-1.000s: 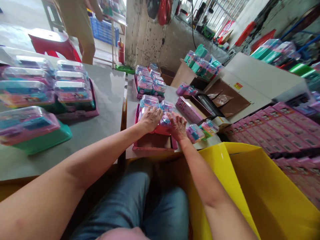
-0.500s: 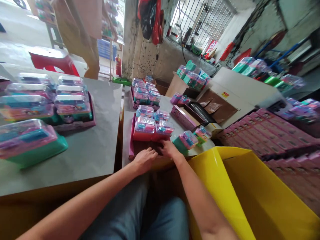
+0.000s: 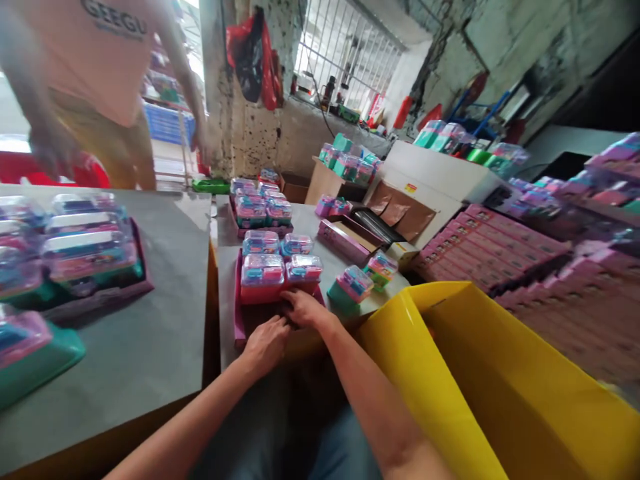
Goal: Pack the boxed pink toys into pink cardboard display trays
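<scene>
A pink cardboard display box sits at the table edge before me. Plastic cases with clear lids and red bases fill its far part, and its near part shows a dark bare floor. My left hand is closed over the box's near edge, fingertips inside. Beside it, my right hand has bent fingers at the same edge, close to the red bases; its fingertips are partly hidden. Right of the box stand a teal-based case and a green-based case.
A yellow bin stands open at my right. On the left table are several more cases. Behind are another filled box, an opened pink box and stacked pink cartons. A person stands at the far left.
My view has turned right and slightly up, so the scene sits further left. Both hands stay at the box's near edge. The person at the left appears nearer.
</scene>
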### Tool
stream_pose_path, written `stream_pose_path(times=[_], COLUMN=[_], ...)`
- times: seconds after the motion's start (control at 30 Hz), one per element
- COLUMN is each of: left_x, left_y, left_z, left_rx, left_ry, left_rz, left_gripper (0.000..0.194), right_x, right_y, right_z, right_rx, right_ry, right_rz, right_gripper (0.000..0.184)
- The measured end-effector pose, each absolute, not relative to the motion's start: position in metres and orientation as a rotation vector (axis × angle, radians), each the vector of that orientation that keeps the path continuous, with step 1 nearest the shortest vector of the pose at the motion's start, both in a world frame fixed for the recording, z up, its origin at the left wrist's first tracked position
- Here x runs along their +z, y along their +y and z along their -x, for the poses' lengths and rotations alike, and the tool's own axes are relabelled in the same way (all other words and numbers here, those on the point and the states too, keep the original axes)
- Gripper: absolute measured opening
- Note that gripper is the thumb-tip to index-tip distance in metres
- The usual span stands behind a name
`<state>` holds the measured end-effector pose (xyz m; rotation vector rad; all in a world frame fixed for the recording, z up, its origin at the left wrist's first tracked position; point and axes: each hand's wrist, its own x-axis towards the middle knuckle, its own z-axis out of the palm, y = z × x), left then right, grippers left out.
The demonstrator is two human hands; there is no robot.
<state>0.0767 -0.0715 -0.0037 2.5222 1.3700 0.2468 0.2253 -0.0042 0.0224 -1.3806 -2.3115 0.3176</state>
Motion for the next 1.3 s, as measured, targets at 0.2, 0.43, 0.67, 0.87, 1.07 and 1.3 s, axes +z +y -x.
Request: stream_pose_path(times=[0.2, 0.43, 0.67, 0.87, 1.07, 1.3], left_x=[-0.009, -0.003, 0.011, 0.003, -0.024, -0.013], left_y=[-0.071, -0.075, -0.077, -0.07, -0.067, -0.101], left_z=[-0.076, -0.07, -0.024, -0.007, 0.004, -0.021], left_rx=[0.305, 0.495, 1.295, 1.454, 1.319, 1.489], left_ry=[1.381, 1.257, 1.275, 1.329, 1.669, 1.598], left_rz=[-2.613, -2.576, -2.053, -1.424, -1.441, -2.016], left_gripper=[0.027, 0.023, 0.024, 0.048, 0.044, 0.07], right_x=[0.06, 0.033, 0.074, 0.097, 0.088, 0.089], right_y=[-0.007, -0.003, -0.066, -0.066, -0.031, -0.06], right_z=[-0.331, -0.377, -0.367, -0.287, -0.24, -0.231], right_rx=[-0.196, 0.044, 0.318, 0.706, 0.594, 0.326], right_ry=[-1.639, -1.558, -1.582, -1.928, -2.238, -2.034], right_rz=[1.78, 1.993, 1.478, 1.017, 0.799, 1.112], right_gripper=[0.072, 0.089, 0.091, 0.087, 0.076, 0.071])
